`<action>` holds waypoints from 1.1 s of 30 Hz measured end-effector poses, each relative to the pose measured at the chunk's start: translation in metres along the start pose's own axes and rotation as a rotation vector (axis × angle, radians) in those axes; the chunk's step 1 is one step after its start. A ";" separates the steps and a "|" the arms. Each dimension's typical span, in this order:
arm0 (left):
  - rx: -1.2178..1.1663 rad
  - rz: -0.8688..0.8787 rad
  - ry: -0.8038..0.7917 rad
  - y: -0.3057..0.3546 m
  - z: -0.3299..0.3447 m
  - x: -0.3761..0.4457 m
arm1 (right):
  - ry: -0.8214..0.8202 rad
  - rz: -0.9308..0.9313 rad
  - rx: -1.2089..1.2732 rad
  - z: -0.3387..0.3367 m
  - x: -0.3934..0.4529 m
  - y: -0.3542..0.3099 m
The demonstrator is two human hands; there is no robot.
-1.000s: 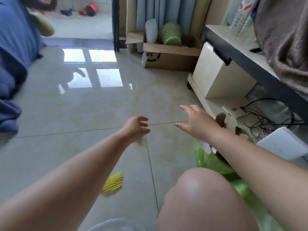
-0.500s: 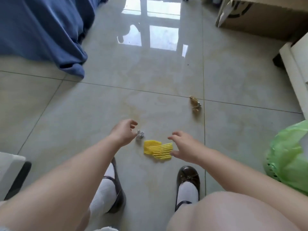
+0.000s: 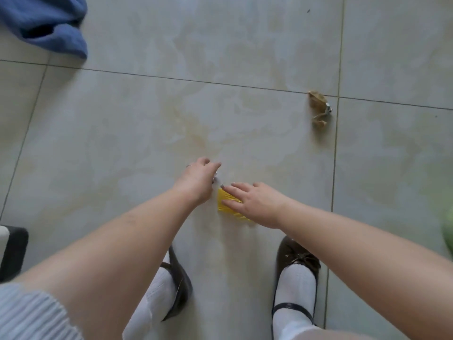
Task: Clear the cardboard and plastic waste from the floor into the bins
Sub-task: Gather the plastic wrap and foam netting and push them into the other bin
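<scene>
A yellow ribbed plastic piece (image 3: 226,201) lies flat on the tiled floor, just in front of my shoes. My right hand (image 3: 255,202) rests on it with straight fingers and covers most of it. A tiny silver scrap (image 3: 214,180) peeks out just left of it, under my left hand (image 3: 198,179). That hand reaches down over the scrap with its fingers loosely bent, and I see no grip on it. Farther off to the right, a crumpled brown wrapper (image 3: 318,109) sits on a tile joint.
Blue cloth (image 3: 49,28) is bunched on the floor at the top left. A green plastic bag (image 3: 448,231) shows at the right edge. A dark and white object (image 3: 12,251) stands at the left edge. My two dark shoes (image 3: 297,263) are planted below my hands.
The view has tipped down from the room to the floor. Both hands have dropped: the right one now lies on the yellow piece, the left one is over the silver scrap.
</scene>
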State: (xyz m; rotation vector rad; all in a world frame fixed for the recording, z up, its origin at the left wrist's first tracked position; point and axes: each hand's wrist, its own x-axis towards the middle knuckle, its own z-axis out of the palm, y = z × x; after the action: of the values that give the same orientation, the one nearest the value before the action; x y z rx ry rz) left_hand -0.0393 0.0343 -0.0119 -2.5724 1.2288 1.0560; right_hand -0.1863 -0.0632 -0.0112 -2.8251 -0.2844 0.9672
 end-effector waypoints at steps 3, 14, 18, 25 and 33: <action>0.055 0.014 -0.008 -0.005 0.002 0.010 | 0.002 -0.054 -0.034 0.007 0.012 0.005; -0.007 -0.004 0.017 0.004 -0.003 0.026 | 0.062 0.162 0.301 0.020 -0.002 0.020; -0.095 0.009 0.068 0.022 -0.018 0.029 | 0.272 0.536 0.652 0.011 -0.037 0.043; -0.169 0.137 0.182 0.086 -0.068 0.029 | 0.514 0.864 0.729 -0.017 -0.116 0.088; -0.103 0.278 0.222 0.150 -0.085 0.060 | 0.577 0.953 0.781 -0.009 -0.136 0.137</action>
State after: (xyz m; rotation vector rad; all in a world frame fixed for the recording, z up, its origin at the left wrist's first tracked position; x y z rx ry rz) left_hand -0.0744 -0.1364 0.0438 -2.7124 1.6682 0.9158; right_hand -0.2679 -0.2278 0.0489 -2.2338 1.2760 0.1736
